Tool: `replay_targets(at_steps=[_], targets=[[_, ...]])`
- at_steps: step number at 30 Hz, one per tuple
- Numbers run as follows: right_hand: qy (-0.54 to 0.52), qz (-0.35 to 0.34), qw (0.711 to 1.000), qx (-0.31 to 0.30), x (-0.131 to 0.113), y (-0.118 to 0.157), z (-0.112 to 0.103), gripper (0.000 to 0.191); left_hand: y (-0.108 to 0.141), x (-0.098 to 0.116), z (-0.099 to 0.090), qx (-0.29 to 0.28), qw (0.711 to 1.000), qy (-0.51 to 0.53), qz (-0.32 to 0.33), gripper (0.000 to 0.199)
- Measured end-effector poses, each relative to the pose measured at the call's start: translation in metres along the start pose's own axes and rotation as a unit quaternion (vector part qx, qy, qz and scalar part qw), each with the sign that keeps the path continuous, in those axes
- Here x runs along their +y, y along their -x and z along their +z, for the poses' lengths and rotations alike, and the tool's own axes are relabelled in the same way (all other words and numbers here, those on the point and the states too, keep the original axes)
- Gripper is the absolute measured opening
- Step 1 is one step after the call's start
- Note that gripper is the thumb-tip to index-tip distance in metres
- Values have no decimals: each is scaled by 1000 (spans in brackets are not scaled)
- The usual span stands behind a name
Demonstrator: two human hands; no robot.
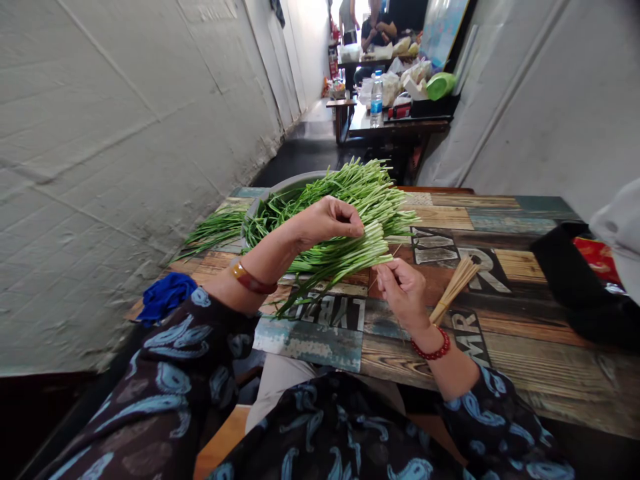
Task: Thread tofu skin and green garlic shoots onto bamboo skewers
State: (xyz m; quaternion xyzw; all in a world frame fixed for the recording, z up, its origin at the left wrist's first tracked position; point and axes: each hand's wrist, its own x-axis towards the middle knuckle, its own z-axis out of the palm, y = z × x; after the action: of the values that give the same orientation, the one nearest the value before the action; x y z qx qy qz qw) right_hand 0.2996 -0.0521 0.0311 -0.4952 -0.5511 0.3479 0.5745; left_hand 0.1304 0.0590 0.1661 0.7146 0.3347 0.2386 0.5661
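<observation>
Long green stalks with pale ends (370,193) lie heaped in and over a grey basin (295,179) on the patterned wooden table (520,220). My left hand (330,220) is above the front stalks, thumb and fingertips pressed together near their pale ends; what it pinches is too small to make out. At the tips of those stalks, my right hand (403,288) has its fingers closed, with a thin stick between them. A bundle of thin wooden sticks (456,288) lies just right of my right hand.
A blue cloth (167,297) lies at the table's left edge, near loose green leaves (217,228). Black cloth (575,287) and a red packet (597,259) are at the right. Behind, another table holds a water bottle (377,100) and bags; people are farther back.
</observation>
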Motion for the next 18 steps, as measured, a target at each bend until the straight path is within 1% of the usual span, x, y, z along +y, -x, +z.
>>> replay_targets(at_steps=[2,6,9,13,16,18], targets=[[-6,11,1000,-6,1,-2,0,32,0,-1,0,-6,1000,8,-4,18],[-39,31,999,-20,-1,-5,0,32,3,-5,1,11,1000,27,-2,18],[-53,36,998,-25,-4,-6,0,31,5,-6,3,11,1000,22,-8,22],[-42,43,998,-23,-9,-7,-2,30,4,-8,6,4,1000,21,-4,26],[-30,41,999,-20,-10,-8,-4,29,2,-10,7,-15,999,29,-17,30],[-27,46,998,-21,-10,-10,-5,29,1,-11,7,-14,999,26,-27,31]])
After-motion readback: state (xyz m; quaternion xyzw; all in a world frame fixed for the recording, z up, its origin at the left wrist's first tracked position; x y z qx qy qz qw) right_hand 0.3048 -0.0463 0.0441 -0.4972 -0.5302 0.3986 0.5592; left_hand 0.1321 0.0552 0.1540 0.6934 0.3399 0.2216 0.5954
